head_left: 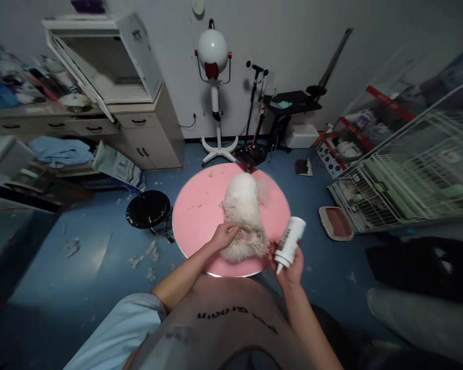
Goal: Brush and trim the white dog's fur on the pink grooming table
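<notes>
A white, fluffy dog (242, 205) lies on a round pink table (196, 205), its near end towards me. The fur there is longer and greyer, and a patch of pinkish skin shows through. My left hand (224, 236) is closed at that end, fingertips pinching fur; whether an ear is in the pinch I cannot tell. Off the table's near right edge, my right hand (291, 267) grips a white squeeze bottle (291, 239), its narrow nozzle tilted down towards me. Dark reddish curly hair (272, 249) lies between the dog and the bottle.
A black stool (148, 209) stands left of the table. Behind it are a white stand dryer (213, 51) and a cabinet (150, 133). A wire cage (389, 190) and a litter tray (335, 223) are on the right. Hair clumps (152, 250) lie on the floor.
</notes>
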`<state>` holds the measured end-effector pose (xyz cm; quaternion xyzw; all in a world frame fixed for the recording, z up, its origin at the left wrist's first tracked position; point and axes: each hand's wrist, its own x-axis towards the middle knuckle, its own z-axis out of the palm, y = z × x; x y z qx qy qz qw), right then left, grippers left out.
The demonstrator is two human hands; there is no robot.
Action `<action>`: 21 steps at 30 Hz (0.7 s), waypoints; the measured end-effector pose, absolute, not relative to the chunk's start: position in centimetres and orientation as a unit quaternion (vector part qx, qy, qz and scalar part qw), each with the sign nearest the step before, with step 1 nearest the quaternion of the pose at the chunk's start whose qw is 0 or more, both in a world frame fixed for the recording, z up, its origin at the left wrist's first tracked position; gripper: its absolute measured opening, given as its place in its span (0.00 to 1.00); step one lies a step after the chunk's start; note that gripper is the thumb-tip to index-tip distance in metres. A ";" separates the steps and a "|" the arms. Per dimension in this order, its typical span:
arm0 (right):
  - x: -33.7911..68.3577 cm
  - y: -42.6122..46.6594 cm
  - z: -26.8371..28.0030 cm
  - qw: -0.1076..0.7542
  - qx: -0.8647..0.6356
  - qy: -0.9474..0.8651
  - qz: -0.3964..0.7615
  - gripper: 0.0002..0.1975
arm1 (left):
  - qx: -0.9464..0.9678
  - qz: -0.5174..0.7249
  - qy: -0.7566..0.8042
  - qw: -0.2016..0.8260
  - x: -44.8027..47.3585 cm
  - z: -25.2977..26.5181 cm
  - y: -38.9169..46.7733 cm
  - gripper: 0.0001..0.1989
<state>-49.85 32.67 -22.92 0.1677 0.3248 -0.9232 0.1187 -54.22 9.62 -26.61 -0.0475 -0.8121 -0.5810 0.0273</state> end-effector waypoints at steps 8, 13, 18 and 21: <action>-52.6 25.8 -22.4 0.111 0.094 0.359 -0.922 0.20 | -0.038 -0.676 -0.734 -0.052 -55.0 -27.4 9.5 0.10; -54.2 24.7 -24.6 0.083 0.128 0.335 -0.930 0.18 | 0.037 -0.657 -0.752 0.017 -54.8 -28.6 8.6 0.11; -54.5 24.8 -23.9 0.142 0.154 0.320 -0.924 0.21 | 0.078 -0.591 -0.800 0.061 -55.1 -28.8 6.9 0.08; -55.1 24.4 -23.7 0.168 0.170 0.329 -0.914 0.22 | 0.115 -0.539 -0.814 0.186 -54.8 -28.0 5.9 0.11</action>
